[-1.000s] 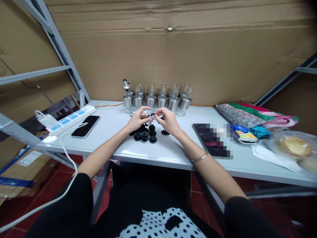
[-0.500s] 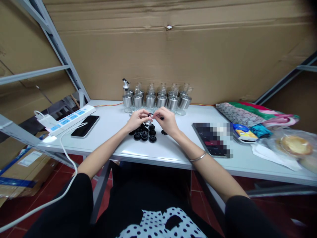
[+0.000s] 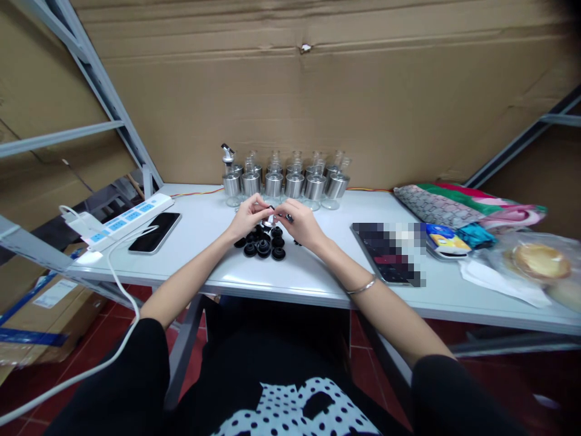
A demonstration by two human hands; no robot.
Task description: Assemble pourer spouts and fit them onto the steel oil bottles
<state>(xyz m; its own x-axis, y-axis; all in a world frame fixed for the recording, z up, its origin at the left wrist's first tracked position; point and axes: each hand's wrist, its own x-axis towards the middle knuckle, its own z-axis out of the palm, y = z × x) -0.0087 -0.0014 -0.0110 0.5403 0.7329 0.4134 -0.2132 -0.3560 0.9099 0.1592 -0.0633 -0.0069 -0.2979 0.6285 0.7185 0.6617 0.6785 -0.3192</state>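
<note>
Left hand (image 3: 249,217) has thumb and fingers pinched on a small black-and-silver piece (image 3: 271,218), held over the table (image 3: 190,266) in front of the person; the right hand (image 3: 301,221), also closed at the fingertips, meets the piece from the other side. Its dark part is uppermost, the silvery part below; the fingers cover too much to tell its long axis exactly. Another dark bit shows by the right hand's fingers, though whether it is held or lies behind them I cannot tell.

Just below the hands, a cluster of black stoppers (image 3: 263,247) rests on the table, the nearest ones sitting on their wide rims with the narrower ends up.

Behind, glass bottles (image 3: 295,181) stand upright in two rows, long axes vertical, with metal sleeves around their bodies. Clear necks rise above the sleeves, which hide any contents. The leftmost front bottle carries a pourer (image 3: 227,156), its dark top slanting.

At the far right, a clear plastic bag (image 3: 503,257) holds a round, golden baked item (image 3: 542,261), near a blue-and-yellow packet (image 3: 447,240).
</note>
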